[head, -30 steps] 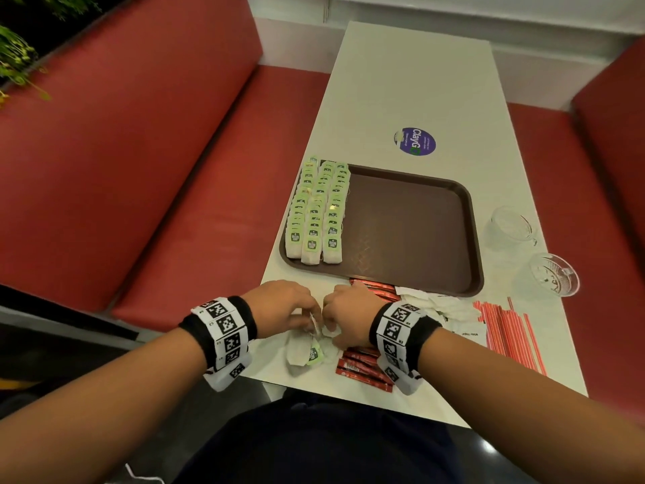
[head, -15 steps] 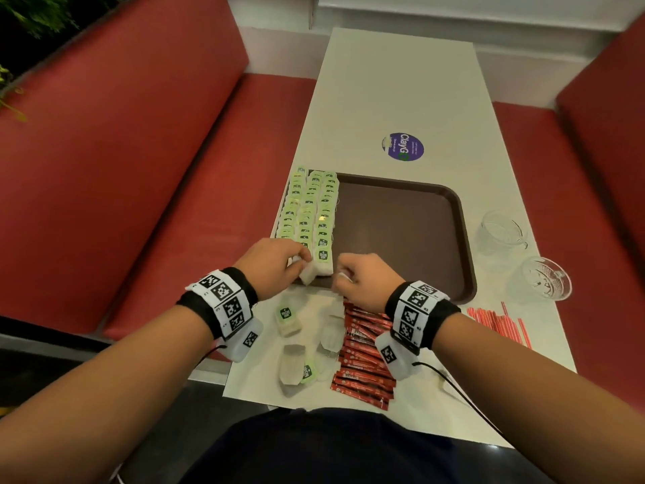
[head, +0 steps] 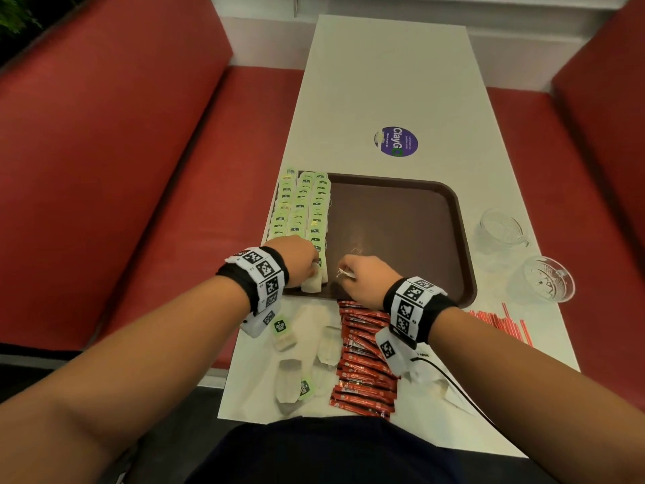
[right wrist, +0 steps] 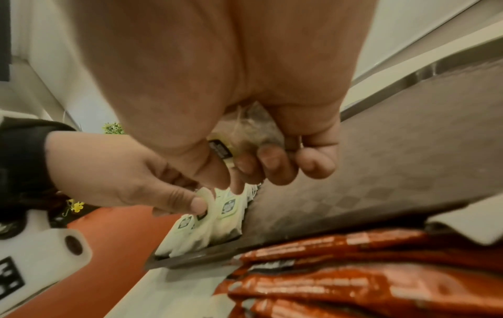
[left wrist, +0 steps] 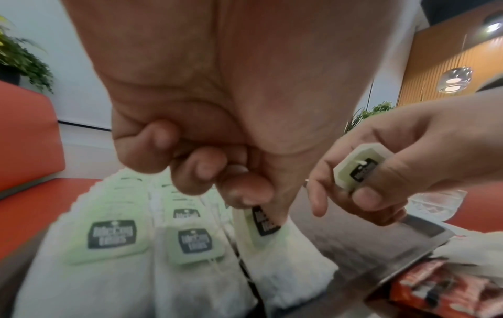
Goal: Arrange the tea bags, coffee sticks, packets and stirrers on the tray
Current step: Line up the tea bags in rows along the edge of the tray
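Left hand (head: 296,262) fingers pinch a tea bag (head: 314,282) upright at the rows' (head: 302,207) near end on the tray (head: 464,260). Right hand (head: 366,282) fingers clamp a tag (left wrist: 359,170); lettering blurred. Rows run away from both hands.

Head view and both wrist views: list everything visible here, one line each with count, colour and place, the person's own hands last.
tray: one, brown, mid-table.
tea bags in rows: too many to count, white with green tags, three rows along the tray's left side.
loose tea bags: about four, white, table edge near the person.
coffee sticks: a stack, red, table below the tray.
stirrers: a bundle, red and white, right of the tray's near corner.
glass cups: two, clear, right of the tray.
sticker: one, purple, beyond the tray.
benches: red, either side of the table.
left hand: pinches a tea bag at the rows' near end.
right hand: holds a tea bag with its tag over the tray.
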Tool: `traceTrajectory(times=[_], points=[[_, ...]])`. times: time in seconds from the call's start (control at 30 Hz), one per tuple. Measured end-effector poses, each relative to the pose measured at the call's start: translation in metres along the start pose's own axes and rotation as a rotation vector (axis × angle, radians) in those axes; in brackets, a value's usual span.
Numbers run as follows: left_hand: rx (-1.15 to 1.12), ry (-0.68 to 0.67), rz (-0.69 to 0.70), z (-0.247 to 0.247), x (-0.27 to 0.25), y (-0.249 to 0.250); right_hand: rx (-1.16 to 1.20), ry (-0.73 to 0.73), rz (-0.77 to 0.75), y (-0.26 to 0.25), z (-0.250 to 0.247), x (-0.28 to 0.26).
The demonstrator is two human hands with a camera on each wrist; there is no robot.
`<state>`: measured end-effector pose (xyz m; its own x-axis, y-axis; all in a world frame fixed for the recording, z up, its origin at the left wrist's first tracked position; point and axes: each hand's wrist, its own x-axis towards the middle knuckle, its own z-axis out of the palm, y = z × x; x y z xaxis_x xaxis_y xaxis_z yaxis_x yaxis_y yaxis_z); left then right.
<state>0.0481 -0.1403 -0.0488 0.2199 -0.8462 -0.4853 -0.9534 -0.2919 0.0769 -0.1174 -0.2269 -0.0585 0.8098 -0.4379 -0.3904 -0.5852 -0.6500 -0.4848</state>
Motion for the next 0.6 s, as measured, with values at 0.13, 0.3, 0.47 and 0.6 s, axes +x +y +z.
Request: traceTrajectory(times=[0.13, 0.3, 0.47, 0.6], points=[[-0.036, 0.026, -0.053, 0.004, 0.014, 0.003, -0.111, -0.091, 0.013, -0.003, 0.001, 0.006], [-0.179, 0.151, -0.099, 0.019, 0.004, -0.001, -0.155, -0.173, 0.038, -0.004, 0.005, 0.013], [-0.165, 0.146, 0.001, 0.039, -0.007, -0.004, -0.13, -0.209, 0.012, -0.007, 0.01, 0.018], [-0.154, 0.176, 0.021, 0.04, -0.006, -0.012, -0.138, -0.229, -0.01, -0.011, 0.011, 0.02]])
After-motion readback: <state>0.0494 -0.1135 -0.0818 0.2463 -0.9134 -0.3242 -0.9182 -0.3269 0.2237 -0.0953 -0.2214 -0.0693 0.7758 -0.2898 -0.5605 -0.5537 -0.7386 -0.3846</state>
